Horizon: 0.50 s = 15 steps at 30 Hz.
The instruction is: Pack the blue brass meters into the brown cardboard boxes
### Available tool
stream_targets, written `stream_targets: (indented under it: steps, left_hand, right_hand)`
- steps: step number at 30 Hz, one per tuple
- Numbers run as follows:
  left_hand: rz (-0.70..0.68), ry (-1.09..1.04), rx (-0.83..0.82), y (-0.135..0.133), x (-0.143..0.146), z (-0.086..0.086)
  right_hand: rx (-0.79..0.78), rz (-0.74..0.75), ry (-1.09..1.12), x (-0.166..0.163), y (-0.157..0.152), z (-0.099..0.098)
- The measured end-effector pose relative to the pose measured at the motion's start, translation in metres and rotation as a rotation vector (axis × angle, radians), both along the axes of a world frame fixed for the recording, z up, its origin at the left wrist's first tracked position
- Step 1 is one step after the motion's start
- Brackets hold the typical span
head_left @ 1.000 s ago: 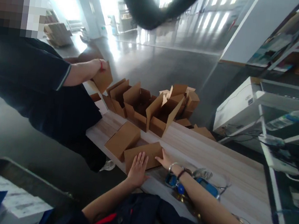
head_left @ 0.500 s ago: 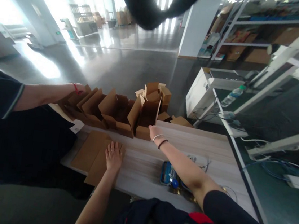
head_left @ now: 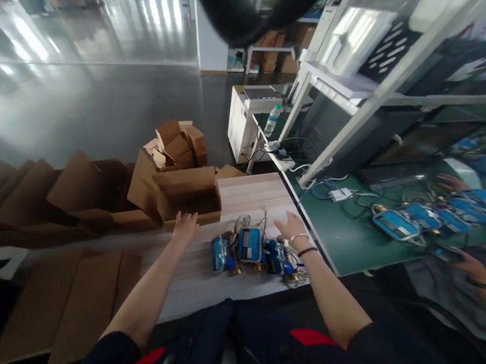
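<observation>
My left hand [head_left: 185,226] rests with fingers stretched out against the near wall of an opened cardboard box [head_left: 186,193] on the pale wooden table [head_left: 251,190]. My right hand [head_left: 291,228] lies open on the table just behind a cluster of three blue meters [head_left: 248,252] with brass fittings and wires. It wears a bracelet and a dark band at the wrist. Neither hand holds anything.
A row of opened cardboard boxes [head_left: 78,185] runs left, with flat folded ones [head_left: 73,297] in front. A pile of small boxes [head_left: 179,142] sits behind. At right is a green bench [head_left: 351,242] with more blue meters [head_left: 397,224] and another person's hands [head_left: 472,266]. A white machine [head_left: 244,117] and bottle [head_left: 270,120] stand beyond.
My view has swung right. My left hand left the flat cardboard and went to the opened box. My right hand drew back from that box to the table beside the meters.
</observation>
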<state>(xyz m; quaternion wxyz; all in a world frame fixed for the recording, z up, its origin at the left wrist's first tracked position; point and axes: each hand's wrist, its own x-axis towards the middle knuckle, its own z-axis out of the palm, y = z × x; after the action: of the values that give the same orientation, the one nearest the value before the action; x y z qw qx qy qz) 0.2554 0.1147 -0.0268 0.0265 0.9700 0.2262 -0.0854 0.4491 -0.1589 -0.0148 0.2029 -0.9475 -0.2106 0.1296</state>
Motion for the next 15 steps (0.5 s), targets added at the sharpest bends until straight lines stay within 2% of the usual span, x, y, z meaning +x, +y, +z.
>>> stream_targets:
  steps: [2, 5, 8, 10, 12, 13, 15]
  left_hand:
    - [0.011, 0.013, -0.012, -0.006, 0.007, -0.004]
    - [0.031, 0.001, -0.007, -0.025, 0.012, -0.006]
    - [0.089, -0.140, 0.010, -0.052, 0.012, -0.001]
    - [0.113, -0.339, -0.068, -0.073, 0.011, 0.003]
    - [0.122, -0.490, -0.270, -0.097, 0.010, 0.008]
    - [0.125, -0.501, -0.419, -0.111, 0.010, 0.010]
    - [0.159, -0.428, -0.818, -0.142, 0.014, 0.019]
  right_hand:
    - [-0.057, -0.009, 0.123, -0.018, -0.036, -0.024]
    - [-0.086, -0.067, 0.213, -0.046, -0.058, -0.052]
    - [-0.056, -0.180, 0.265, -0.052, -0.062, -0.057]
    - [-0.036, -0.233, 0.302, -0.041, -0.070, -0.046]
    - [-0.014, -0.298, 0.297, -0.028, -0.085, -0.026]
    - [0.021, -0.325, 0.278, -0.024, -0.092, -0.012]
    - [0.167, -0.364, 0.218, -0.025, -0.103, 0.019]
